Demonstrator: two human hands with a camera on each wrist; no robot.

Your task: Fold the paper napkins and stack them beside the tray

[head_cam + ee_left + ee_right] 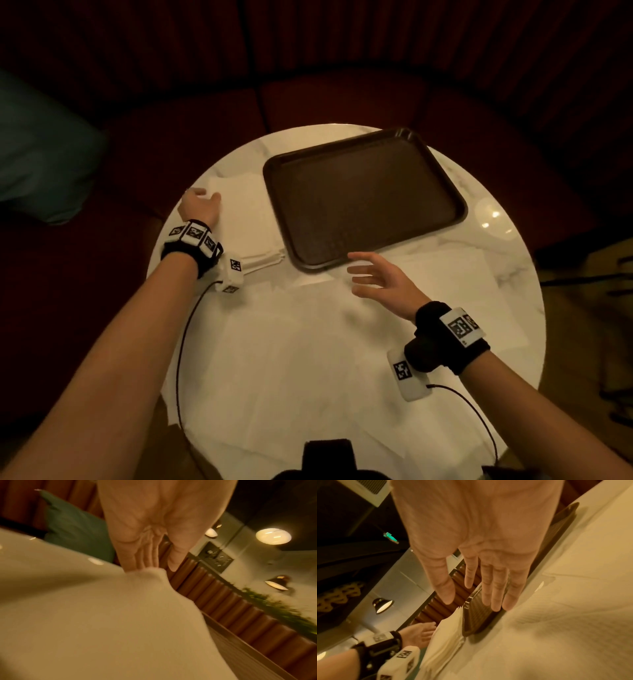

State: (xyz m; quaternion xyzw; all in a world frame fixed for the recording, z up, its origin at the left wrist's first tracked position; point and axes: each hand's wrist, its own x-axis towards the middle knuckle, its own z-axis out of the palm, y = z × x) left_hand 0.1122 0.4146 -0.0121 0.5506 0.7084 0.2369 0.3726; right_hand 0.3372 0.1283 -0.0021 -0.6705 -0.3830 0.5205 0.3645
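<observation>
Left hand (200, 205): fingers straight and together, lying flat on the far-left corner of the folded napkin stack (251, 222), which sits just left of the tray (442, 178). Right hand (380, 277): fingers spread, relaxed, holding nothing, hovering near the tray's near edge over the unfolded napkins (308, 359) covering the near half of the table (507, 253).

Risks, my read: the stack corner looks lifted in the left wrist view, so the top sheets could slide or fan out. Thin overlapping sheets mean the right hand may grab two.

Pose: both forearms extended, left palm down, right palm angled inward.
</observation>
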